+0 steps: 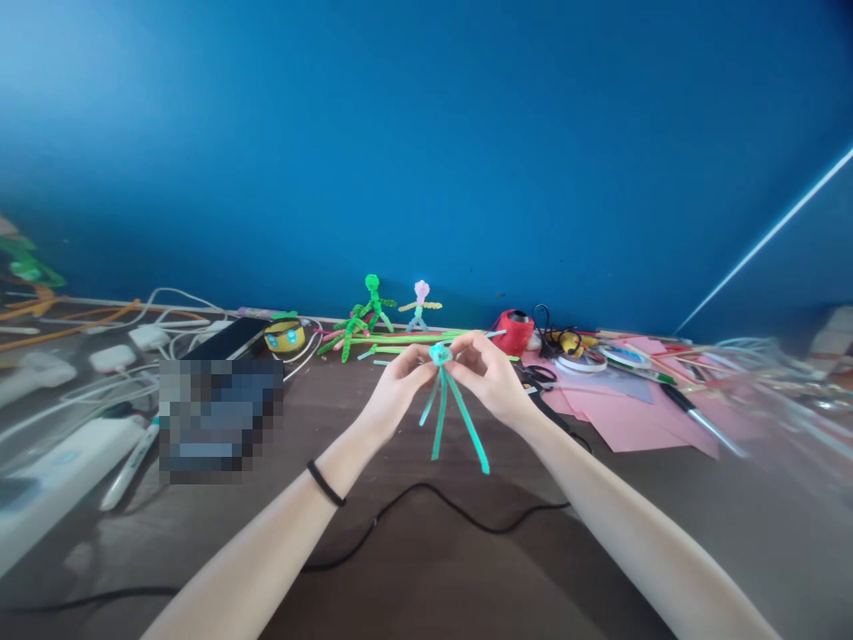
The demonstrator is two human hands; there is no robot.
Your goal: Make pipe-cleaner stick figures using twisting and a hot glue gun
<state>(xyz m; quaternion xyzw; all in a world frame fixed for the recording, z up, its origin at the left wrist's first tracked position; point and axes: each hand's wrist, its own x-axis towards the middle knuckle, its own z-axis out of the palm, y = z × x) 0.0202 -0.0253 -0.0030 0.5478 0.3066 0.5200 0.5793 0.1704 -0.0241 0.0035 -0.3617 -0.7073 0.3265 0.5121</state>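
Note:
Between my two hands, above the desk, is a teal pipe cleaner figure with a coiled round head. Several loose pipe cleaner strands hang down from it, and one end sticks out past the right fingers. My left hand pinches the coil from the left side, with a black band around that wrist. My right hand grips it from the right, its thumb just under the coil. Behind the hands, a green pipe cleaner figure and a pink-headed one stand against the blue wall.
Loose green pipe cleaners lie behind the hands. On the left are a power strip, a marker, white cables and a yellow tape roll. Pink paper, scissors and a pen lie right. A black cable crosses the front.

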